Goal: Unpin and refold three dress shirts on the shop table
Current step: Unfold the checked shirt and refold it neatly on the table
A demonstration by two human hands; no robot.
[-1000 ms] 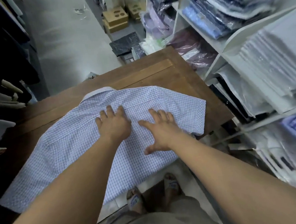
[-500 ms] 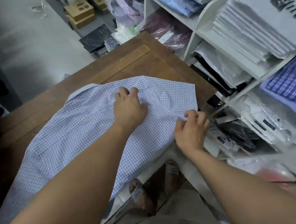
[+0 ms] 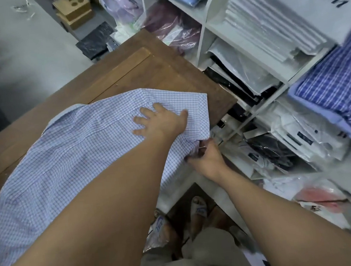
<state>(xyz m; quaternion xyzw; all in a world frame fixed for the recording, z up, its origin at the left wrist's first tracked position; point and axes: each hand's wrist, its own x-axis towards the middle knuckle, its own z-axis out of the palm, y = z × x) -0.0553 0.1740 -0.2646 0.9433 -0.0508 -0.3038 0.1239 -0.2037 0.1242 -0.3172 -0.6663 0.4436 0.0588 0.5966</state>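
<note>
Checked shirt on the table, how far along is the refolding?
Done: the checked shirt lies spread open on the wooden table. In hand: the left hand presses it flat while the right hand grips its sleeve edge at the table's corner. Left: no fold shows yet; no other shirt shows on the table, so the count is unclear.

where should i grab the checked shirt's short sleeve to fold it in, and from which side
Pinch the sleeve at its loose hem corner, coming from the near right. That corner overhangs the table edge, so fingers can get under it; the right hand pinches there now. The left hand lies flat on the shirt beside it, pinning the rest.
</note>
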